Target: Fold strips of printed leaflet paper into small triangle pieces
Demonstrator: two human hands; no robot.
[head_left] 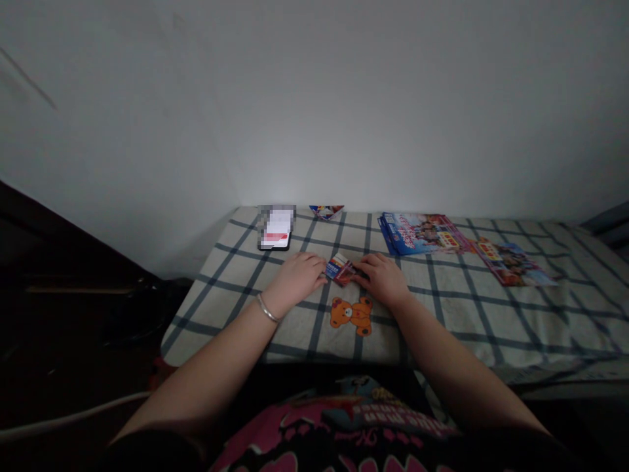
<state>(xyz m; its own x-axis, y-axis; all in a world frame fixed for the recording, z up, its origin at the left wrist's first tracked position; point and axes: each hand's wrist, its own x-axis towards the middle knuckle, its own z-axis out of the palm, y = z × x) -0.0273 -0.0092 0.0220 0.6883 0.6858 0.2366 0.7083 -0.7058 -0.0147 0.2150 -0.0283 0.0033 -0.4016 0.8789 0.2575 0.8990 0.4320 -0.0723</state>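
Observation:
A small piece of folded, printed paper in blue, white and red sits between my hands, just above the orange bear printed on the cloth. From the left, my left hand has its fingers curled together at the paper's left corner; a silver bangle circles that wrist. My right hand grips the opposite corner, thumb and fingers closed on it. The undersides of my fingers are partly hidden.
A checked cloth covers the table, its far edge against a white wall. A phone with a lit screen lies at the back left, a folded paper piece beside it. A stack of colourful flyers and a loose flyer lie right.

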